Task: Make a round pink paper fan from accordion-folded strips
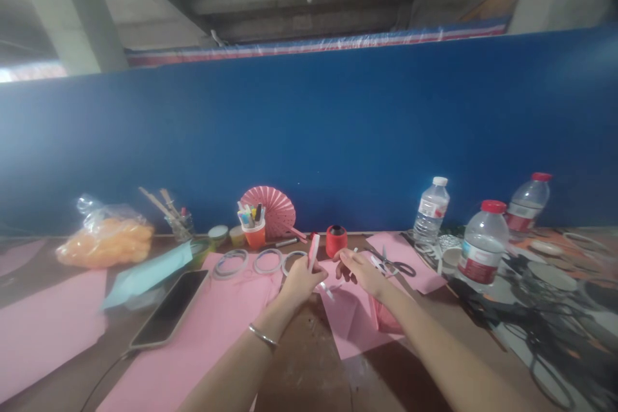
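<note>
My left hand [300, 280] is closed on a narrow pink paper strip [314, 250] with a pale edge, which stands nearly upright above the thumb. A short way to the right, my right hand [360, 271] has its fingers curled together; what they grip is too small to make out. Thin white strips [328, 292] show below and between the hands. Under the right hand lie pink paper sheets [345, 331], with a pink packet-like object [386, 318] partly hidden by the forearm. Just behind the hands stands a red spool-shaped object [336, 242] with a dark top.
Scissors [403, 266] lie right of my right hand. Tape rolls [268, 261], an orange pen cup [254, 235] and a pink paper fan [270, 206] stand behind left. A phone [171, 309] rests at left. Bottles [484, 244] and clutter fill the right, before a blue partition [309, 129].
</note>
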`<state>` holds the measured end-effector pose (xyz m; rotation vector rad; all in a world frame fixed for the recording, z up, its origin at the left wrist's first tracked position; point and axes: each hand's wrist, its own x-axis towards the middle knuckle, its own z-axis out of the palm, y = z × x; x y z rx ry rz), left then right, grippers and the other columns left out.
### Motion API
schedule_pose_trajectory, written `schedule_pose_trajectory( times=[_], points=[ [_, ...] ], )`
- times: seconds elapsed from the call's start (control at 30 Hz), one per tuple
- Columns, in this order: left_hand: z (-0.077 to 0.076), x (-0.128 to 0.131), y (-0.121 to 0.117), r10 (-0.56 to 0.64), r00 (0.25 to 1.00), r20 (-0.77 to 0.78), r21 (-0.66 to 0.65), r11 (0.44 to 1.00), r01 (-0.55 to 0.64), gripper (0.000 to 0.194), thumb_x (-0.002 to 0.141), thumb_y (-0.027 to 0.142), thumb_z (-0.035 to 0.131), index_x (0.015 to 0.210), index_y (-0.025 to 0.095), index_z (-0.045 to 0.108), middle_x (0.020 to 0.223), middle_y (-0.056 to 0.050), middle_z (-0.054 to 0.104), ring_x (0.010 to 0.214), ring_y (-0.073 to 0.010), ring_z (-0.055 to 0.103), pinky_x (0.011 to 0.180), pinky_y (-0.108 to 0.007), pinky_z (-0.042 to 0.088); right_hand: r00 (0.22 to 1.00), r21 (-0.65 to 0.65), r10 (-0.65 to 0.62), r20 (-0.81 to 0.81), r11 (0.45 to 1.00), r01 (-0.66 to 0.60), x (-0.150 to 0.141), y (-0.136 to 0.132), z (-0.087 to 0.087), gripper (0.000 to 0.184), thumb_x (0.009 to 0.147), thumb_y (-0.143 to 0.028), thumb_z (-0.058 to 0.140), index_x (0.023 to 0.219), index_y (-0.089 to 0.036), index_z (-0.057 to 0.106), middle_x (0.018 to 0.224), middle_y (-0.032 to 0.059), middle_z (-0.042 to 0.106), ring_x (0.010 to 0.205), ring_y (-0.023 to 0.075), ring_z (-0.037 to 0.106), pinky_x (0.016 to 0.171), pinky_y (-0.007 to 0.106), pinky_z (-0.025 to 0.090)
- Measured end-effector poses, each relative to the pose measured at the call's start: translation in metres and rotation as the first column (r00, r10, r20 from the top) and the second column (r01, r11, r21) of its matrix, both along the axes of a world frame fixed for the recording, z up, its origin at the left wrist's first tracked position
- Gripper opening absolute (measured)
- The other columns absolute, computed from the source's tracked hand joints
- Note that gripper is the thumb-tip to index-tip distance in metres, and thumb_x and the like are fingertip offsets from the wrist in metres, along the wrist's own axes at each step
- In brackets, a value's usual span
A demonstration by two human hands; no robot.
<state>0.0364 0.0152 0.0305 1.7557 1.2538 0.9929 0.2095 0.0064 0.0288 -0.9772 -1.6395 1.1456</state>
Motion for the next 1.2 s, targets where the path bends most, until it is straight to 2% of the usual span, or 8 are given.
schedule_pose_trajectory(
  times=[0.13, 0.3, 0.53, 0.8, 1.0, 1.13, 1.2],
  points=[
    [0.007, -0.017, 0.006, 0.001, 0.997, -0.075, 0.010, 1.000, -0.001, 0.013, 0.055, 0.014, 0.058, 0.052, 0.016, 0.046, 0.049, 0.005, 0.043, 0.049, -0.0087, 0.038, 0.048, -0.020, 0.025, 0.990, 0.036, -0.101, 0.095, 0.995, 0.098, 0.002, 0.005, -0.006, 0.039, 0.085, -0.051, 0.028, 0.083, -0.018, 0.049, 0.062, 0.0003, 0.056, 0.050, 0.0111, 0.046, 0.046, 0.023, 0.032],
    [0.012, -0.039, 0.013, -0.099, 0.979, -0.180, -0.037, 0.995, 0.094, 0.019, 0.042, 0.001, 0.058, 0.051, 0.017, 0.052, 0.045, 0.007, 0.044, 0.046, -0.0087, 0.038, 0.048, -0.020, 0.023, 0.975, 0.118, -0.141, 0.171, 0.986, 0.121, 0.004, 0.005, -0.008, 0.039, 0.086, -0.048, 0.027, 0.078, -0.018, 0.050, 0.063, 0.0000, 0.057, 0.053, 0.0111, 0.047, 0.053, 0.024, 0.037],
    [0.005, -0.053, 0.015, -0.141, 0.959, -0.246, -0.127, 0.985, 0.112, 0.017, 0.045, 0.001, 0.052, 0.045, 0.019, 0.052, 0.038, 0.005, 0.042, 0.039, -0.0117, 0.041, 0.044, -0.022, 0.021, 0.961, 0.101, -0.147, 0.234, 0.987, 0.126, 0.005, 0.005, -0.007, 0.032, 0.086, -0.043, 0.030, 0.082, -0.018, 0.050, 0.065, -0.0006, 0.058, 0.053, 0.0116, 0.049, 0.054, 0.024, 0.038],
    [0.011, -0.048, 0.013, -0.111, 0.955, -0.275, -0.051, 0.994, 0.101, 0.021, 0.049, 0.003, 0.050, 0.060, 0.020, 0.055, 0.047, 0.006, 0.044, 0.045, -0.0107, 0.042, 0.047, -0.021, 0.023, 0.951, 0.119, -0.154, 0.267, 0.985, 0.126, 0.005, 0.004, -0.008, 0.028, 0.085, -0.040, 0.032, 0.077, -0.019, 0.049, 0.065, -0.0005, 0.059, 0.054, 0.0119, 0.051, 0.054, 0.024, 0.038],
    [0.018, -0.042, 0.010, -0.130, 0.916, -0.378, -0.028, 0.991, 0.129, 0.019, 0.046, 0.005, 0.056, 0.058, 0.018, 0.051, 0.049, 0.008, 0.046, 0.049, -0.0102, 0.042, 0.049, -0.020, 0.022, 0.933, 0.150, -0.169, 0.319, 0.981, 0.126, 0.003, 0.002, -0.004, 0.015, 0.079, -0.032, 0.044, 0.079, -0.019, 0.052, 0.066, -0.0001, 0.060, 0.059, 0.0135, 0.054, 0.054, 0.023, 0.037],
    [0.021, -0.036, 0.005, -0.157, 0.892, -0.425, -0.009, 0.985, 0.170, 0.019, 0.046, 0.009, 0.060, 0.062, 0.018, 0.052, 0.057, 0.006, 0.048, 0.054, -0.0110, 0.044, 0.051, -0.021, 0.024, 0.902, 0.220, -0.185, 0.390, 0.970, 0.104, -0.007, -0.004, 0.000, 0.005, 0.069, -0.022, 0.054, 0.069, -0.019, 0.058, 0.065, -0.0003, 0.061, 0.060, 0.0138, 0.054, 0.055, 0.023, 0.035],
    [0.021, -0.031, 0.002, -0.150, 0.879, -0.453, 0.017, 0.984, 0.177, 0.018, 0.048, 0.010, 0.059, 0.063, 0.017, 0.052, 0.061, 0.004, 0.047, 0.057, -0.0117, 0.044, 0.052, -0.021, 0.025, 0.899, 0.227, -0.185, 0.397, 0.969, 0.099, -0.017, -0.009, 0.000, 0.011, 0.070, -0.023, 0.052, 0.063, -0.018, 0.059, 0.061, -0.0005, 0.060, 0.058, 0.0135, 0.053, 0.052, 0.022, 0.033]
  ],
)
